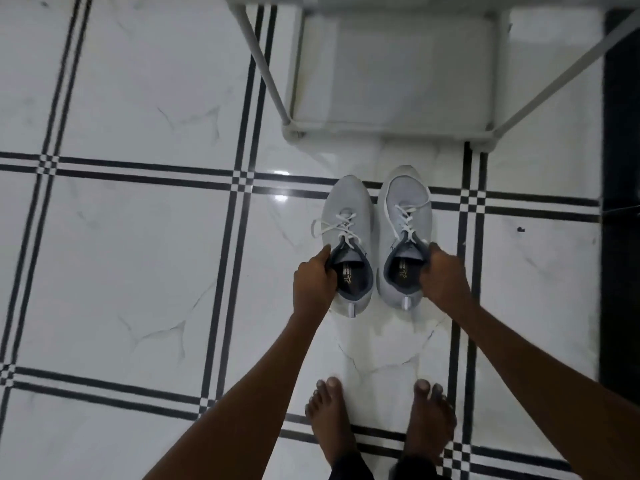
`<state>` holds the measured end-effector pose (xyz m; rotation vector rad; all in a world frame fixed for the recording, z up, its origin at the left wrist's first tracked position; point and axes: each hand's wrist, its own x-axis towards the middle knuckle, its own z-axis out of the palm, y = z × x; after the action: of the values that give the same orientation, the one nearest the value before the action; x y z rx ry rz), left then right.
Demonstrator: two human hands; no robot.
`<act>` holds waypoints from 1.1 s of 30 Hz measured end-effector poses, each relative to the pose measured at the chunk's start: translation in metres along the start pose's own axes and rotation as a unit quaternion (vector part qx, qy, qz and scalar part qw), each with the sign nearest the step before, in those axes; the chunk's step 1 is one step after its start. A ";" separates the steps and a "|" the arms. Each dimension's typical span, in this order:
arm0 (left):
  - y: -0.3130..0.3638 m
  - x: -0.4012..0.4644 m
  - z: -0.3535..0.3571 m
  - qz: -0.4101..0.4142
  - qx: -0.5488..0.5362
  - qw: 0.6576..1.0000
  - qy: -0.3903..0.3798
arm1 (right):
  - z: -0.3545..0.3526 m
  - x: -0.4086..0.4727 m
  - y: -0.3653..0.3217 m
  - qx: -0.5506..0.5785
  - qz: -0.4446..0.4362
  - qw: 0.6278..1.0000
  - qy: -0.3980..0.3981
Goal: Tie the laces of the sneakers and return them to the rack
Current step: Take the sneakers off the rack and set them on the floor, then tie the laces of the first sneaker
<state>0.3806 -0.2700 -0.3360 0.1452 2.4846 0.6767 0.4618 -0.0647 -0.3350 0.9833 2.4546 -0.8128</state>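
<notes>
Far left of the frame is just floor [138, 254], glossy white marble-look tile with thin black double lines crossing it. Moving toward the middle, the left hand [313, 282] has its grip clamped on the collar of the left sneaker [346, 237], fingers tucked inside the opening and thumb on the outside edge. That shoe is light grey with white laces [337, 228], which look bow-tied, a loop sticking out to the left. Just beside it, nearly touching, sits the right sneaker [405, 216], toe a bit further up the frame, its laces trailing toward the right. The right hand [445, 275] is clamped on that collar the same way. Can't tell if the soles are on the tile or just off it. Bare feet [433, 417] show at the bottom centre. Upper right of centre is the white rack [287, 128], its bottom shelf just above the toes of both shoes.
</notes>
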 end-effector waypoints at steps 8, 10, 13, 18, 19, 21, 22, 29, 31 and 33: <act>-0.050 0.057 0.069 0.029 -0.024 0.997 0.062 | 0.078 0.068 0.027 -0.039 -0.010 0.998 0.044; -0.056 0.064 0.069 0.034 -0.041 0.995 0.080 | 0.081 0.075 0.021 -0.077 -0.015 0.995 0.064; -0.067 0.076 0.060 0.027 -0.035 0.993 0.105 | 0.078 0.081 -0.006 -0.129 0.016 0.982 0.140; -0.097 0.089 0.034 0.027 -0.030 0.990 0.138 | 0.106 0.088 -0.079 -0.034 -0.125 0.967 0.221; -0.103 0.092 0.027 0.031 -0.028 0.989 0.144 | 0.114 0.091 -0.096 -0.005 -0.155 0.967 0.204; -0.115 0.098 0.016 0.050 -0.013 0.988 0.146 | 0.129 0.098 -0.124 0.060 -0.180 0.972 0.137; -0.119 0.103 0.009 0.056 -0.010 0.990 0.126 | 0.135 0.102 -0.136 0.086 -0.180 0.973 0.112; -0.119 0.151 -0.054 0.045 0.032 0.990 -0.132 | 0.152 0.130 -0.168 0.115 -0.109 0.987 -0.006; -0.104 0.163 -0.064 0.035 0.079 0.981 -0.175 | 0.154 0.136 -0.168 0.126 -0.118 0.984 -0.035; -0.087 0.171 -0.070 0.026 0.122 0.969 -0.211 | 0.157 0.136 -0.167 0.127 -0.143 0.980 -0.058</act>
<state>0.2030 -0.3348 -0.4121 0.4045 2.1455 0.3140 0.2681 -0.1939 -0.4642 0.6466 2.4646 -1.2656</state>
